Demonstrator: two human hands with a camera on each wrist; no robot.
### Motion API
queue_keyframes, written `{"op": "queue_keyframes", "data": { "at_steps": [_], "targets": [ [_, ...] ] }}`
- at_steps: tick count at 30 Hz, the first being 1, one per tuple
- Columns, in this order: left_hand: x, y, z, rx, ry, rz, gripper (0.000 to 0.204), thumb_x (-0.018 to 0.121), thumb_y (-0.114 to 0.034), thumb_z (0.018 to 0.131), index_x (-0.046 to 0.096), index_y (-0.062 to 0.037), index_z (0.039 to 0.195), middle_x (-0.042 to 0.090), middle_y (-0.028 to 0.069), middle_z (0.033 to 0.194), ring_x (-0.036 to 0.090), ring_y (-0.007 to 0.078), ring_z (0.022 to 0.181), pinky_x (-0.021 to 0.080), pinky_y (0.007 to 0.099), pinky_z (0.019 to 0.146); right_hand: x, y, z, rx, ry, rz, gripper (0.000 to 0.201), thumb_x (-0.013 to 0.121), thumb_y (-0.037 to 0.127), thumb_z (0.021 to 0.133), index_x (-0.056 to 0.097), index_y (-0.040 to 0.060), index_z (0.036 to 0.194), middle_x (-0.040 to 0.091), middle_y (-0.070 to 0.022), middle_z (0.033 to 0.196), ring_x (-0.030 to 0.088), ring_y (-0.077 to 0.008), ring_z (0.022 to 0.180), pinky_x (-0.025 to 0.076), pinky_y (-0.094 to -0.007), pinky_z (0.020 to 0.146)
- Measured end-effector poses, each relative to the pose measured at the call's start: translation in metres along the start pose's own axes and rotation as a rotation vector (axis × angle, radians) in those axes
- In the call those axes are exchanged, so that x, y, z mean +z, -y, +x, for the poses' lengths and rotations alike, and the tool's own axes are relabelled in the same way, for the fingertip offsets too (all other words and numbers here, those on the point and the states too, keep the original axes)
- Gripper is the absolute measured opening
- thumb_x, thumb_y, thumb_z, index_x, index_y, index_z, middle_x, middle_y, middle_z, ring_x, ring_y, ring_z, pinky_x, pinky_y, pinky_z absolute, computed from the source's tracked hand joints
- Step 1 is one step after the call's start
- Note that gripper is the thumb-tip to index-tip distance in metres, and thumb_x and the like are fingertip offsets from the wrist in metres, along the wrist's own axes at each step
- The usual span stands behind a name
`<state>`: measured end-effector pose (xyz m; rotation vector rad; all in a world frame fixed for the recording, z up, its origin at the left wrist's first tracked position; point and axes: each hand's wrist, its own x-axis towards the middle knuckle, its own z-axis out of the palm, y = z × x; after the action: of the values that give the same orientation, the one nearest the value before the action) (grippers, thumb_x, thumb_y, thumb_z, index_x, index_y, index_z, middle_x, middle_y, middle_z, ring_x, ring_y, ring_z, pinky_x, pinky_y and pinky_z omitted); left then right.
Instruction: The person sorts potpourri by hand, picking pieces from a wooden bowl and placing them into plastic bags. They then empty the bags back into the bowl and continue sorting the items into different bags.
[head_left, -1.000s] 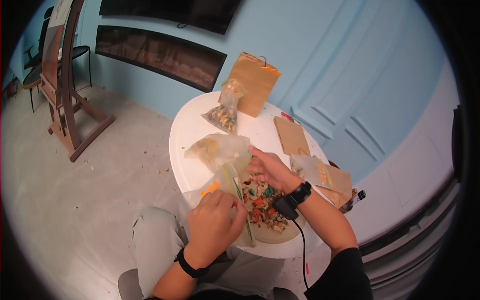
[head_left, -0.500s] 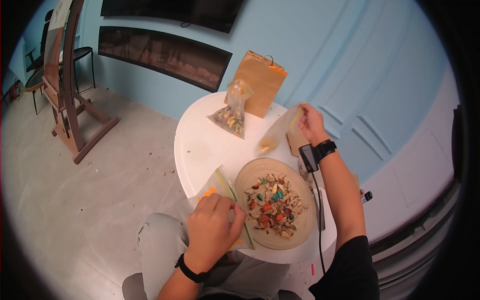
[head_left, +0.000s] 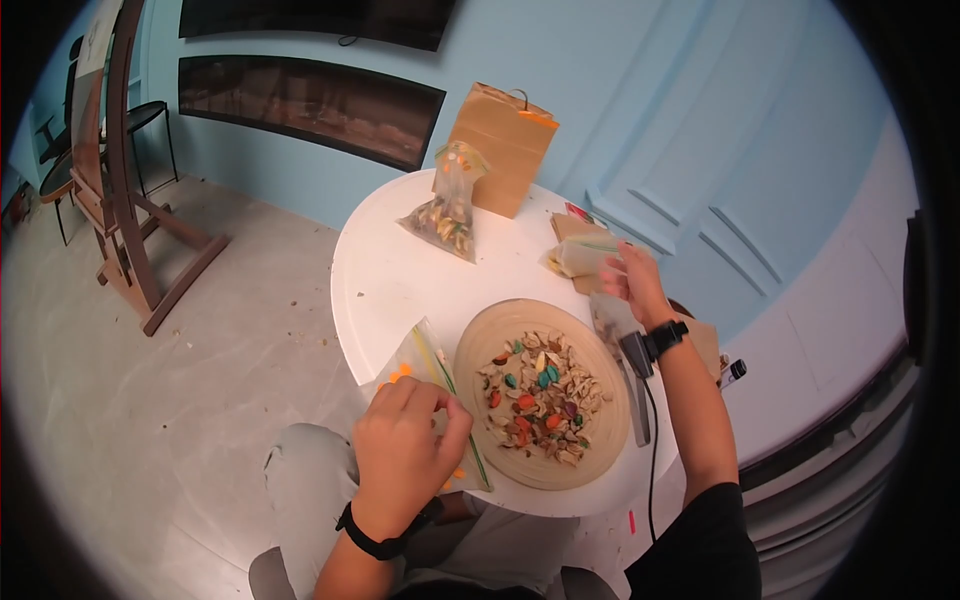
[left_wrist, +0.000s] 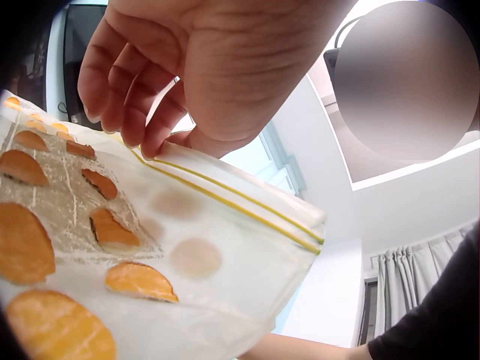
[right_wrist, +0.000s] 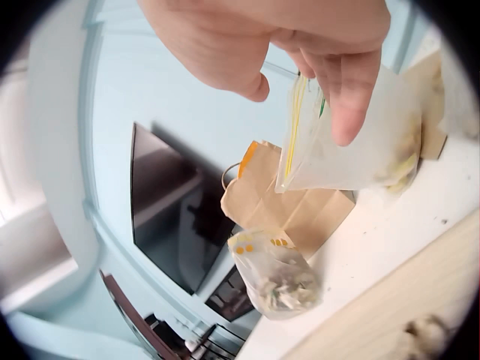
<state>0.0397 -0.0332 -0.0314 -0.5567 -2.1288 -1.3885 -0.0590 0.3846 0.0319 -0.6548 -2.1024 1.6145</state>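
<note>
My left hand [head_left: 405, 445] pinches the top edge of a clear zip bag printed with orange shapes [left_wrist: 139, 281], just by its yellow zip strip. At the table's right side my right hand [head_left: 636, 280] is at another zip bag [right_wrist: 352, 154], which has yellowish pieces in its bottom. Its fingers overlap that bag's zip end, and the thumb stands apart from it. Between the hands, a round beige tray [head_left: 490, 462] holds a heap of dried petals and chips [head_left: 545, 395] in beige, orange and teal.
Toward the back of the white round table [head_left: 375, 250] stand a filled zip bag [head_left: 445, 220] and a brown paper bag [head_left: 503, 145]. A flat grey tool [head_left: 640, 410] lies right of the tray. More brown paper [head_left: 705, 345] lies at the right edge, and a wooden easel [head_left: 130, 190] stands on the floor.
My right hand has carried its zip bag from over the tray to the table's right side and lowered it there, uncovering the tray. The left hand keeps its pinch on its bag.
</note>
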Motion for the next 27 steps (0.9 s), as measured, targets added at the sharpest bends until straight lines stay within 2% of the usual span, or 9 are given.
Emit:
{"op": "queue_keyframes", "data": {
  "at_steps": [4,5,7,9,11,14,23,26,27],
  "targets": [
    [-0.002,-0.002,0.002,-0.019,0.012,0.0,0.007,0.072,-0.003,0.078,0.065,-0.0012,0.076,0.064,0.01,0.072,0.065,0.0253,0.066,0.051,0.0355,0.056,-0.043,-0.023,-0.06,-0.136,0.199,-0.625,0.042,0.061,0.043,0.1,0.073,0.0031,0.107,0.072,-0.0065,0.085,0.065,-0.0152,0.067,0.053,-0.0316,0.061],
    [-0.001,-0.001,0.002,-0.018,0.012,-0.002,0.007,0.072,-0.003,0.078,0.065,-0.0011,0.077,0.064,0.01,0.072,0.065,0.0247,0.066,0.051,0.0351,0.055,-0.057,-0.034,-0.074,-0.278,0.188,-0.974,0.045,0.064,0.045,0.097,0.075,0.0011,0.099,0.068,-0.0116,0.066,0.067,-0.0212,0.061,0.054,-0.0379,0.061],
    [-0.002,-0.003,0.002,-0.05,0.028,-0.008,0.009,0.073,-0.004,0.078,0.065,-0.0039,0.076,0.063,0.0082,0.074,0.063,0.0262,0.067,0.05,0.0368,0.056,-0.059,-0.034,-0.134,-0.379,0.057,-1.188,0.045,0.065,0.046,0.095,0.075,0.0019,0.102,0.068,-0.0172,0.067,0.07,-0.0341,0.066,0.054,-0.0431,0.061],
    [-0.001,-0.004,0.003,-0.054,0.037,0.006,0.009,0.074,-0.005,0.078,0.065,-0.0053,0.077,0.062,0.0075,0.076,0.062,0.0273,0.068,0.049,0.038,0.057,-0.07,-0.04,-0.17,-0.195,0.146,-1.177,0.047,0.062,0.045,0.098,0.074,0.0001,0.098,0.068,-0.0151,0.065,0.07,-0.0291,0.062,0.055,-0.0381,0.059],
    [-0.001,-0.003,0.004,-0.026,0.034,0.043,0.008,0.073,-0.005,0.079,0.065,-0.0053,0.078,0.063,0.0078,0.077,0.062,0.0278,0.069,0.05,0.0387,0.059,-0.067,-0.029,-0.197,0.331,0.37,-0.842,0.044,0.056,0.043,0.104,0.07,0.001,0.1,0.07,-0.0108,0.072,0.069,-0.0203,0.06,0.054,-0.0307,0.056],
    [-0.008,-0.011,0.01,0.0,0.092,0.116,0.006,0.073,-0.005,0.082,0.067,-0.0051,0.082,0.062,0.0092,0.078,0.063,0.0295,0.07,0.05,0.0403,0.061,-0.076,-0.058,-0.206,0.504,0.401,-0.379,0.039,0.05,0.039,0.108,0.065,0.0028,0.107,0.071,-0.0065,0.081,0.067,-0.0136,0.062,0.053,-0.0257,0.054],
    [-0.025,-0.052,0.034,0.34,0.075,0.53,0.011,0.071,-0.017,0.089,0.07,-0.0075,0.085,0.066,0.0086,0.079,0.065,0.031,0.073,0.051,0.0424,0.061,-0.064,-0.117,-0.197,0.321,0.371,0.022,0.033,0.047,0.032,0.109,0.06,0.0031,0.117,0.072,-0.0071,0.101,0.07,-0.0139,0.077,0.058,-0.0303,0.064],
    [-0.023,-0.046,0.027,0.349,0.046,0.596,0.009,0.074,-0.016,0.087,0.074,-0.0071,0.087,0.069,0.0111,0.075,0.067,0.0314,0.067,0.051,0.0394,0.061,-0.05,-0.125,-0.196,0.314,0.276,0.057,0.036,0.047,0.032,0.108,0.065,0.0012,0.107,0.072,-0.0091,0.087,0.07,-0.0167,0.07,0.057,-0.0324,0.06],
    [-0.024,-0.043,0.03,0.338,0.048,0.592,0.008,0.074,-0.016,0.087,0.074,-0.0077,0.087,0.07,0.0114,0.074,0.067,0.0315,0.066,0.051,0.0393,0.06,-0.052,-0.113,-0.203,0.191,0.247,-0.203,0.038,0.048,0.033,0.108,0.066,0.0002,0.101,0.071,-0.0107,0.081,0.07,-0.0192,0.066,0.056,-0.0338,0.058]
  ]
}}
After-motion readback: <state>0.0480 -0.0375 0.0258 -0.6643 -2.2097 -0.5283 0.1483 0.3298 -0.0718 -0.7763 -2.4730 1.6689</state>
